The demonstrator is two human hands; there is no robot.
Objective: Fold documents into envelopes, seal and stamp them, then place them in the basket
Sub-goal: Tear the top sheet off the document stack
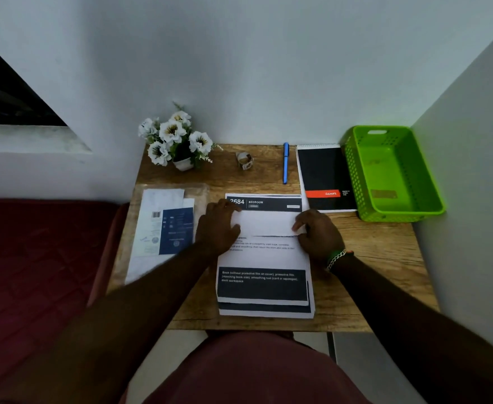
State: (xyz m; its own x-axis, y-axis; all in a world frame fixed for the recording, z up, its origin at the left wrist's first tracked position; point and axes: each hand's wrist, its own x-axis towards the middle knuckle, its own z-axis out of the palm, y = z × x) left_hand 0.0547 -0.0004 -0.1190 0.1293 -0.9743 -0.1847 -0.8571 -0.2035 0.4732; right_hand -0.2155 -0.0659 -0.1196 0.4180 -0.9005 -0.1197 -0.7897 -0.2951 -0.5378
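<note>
You are folding the top document (264,252), mid-frame on the desk (385,258). Your left hand (217,228) lies flat; your right hand (316,234) seems to pinch the fold. Next, press the crease.

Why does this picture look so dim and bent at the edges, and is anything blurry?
Head view: the room light is low, so both arms look nearly black, while the green basket glows bright. The wide-angle lens bows the walls and the window ledge. The left hand and forearm look slightly smeared, and the small print on the document is too soft to read fully.
</note>
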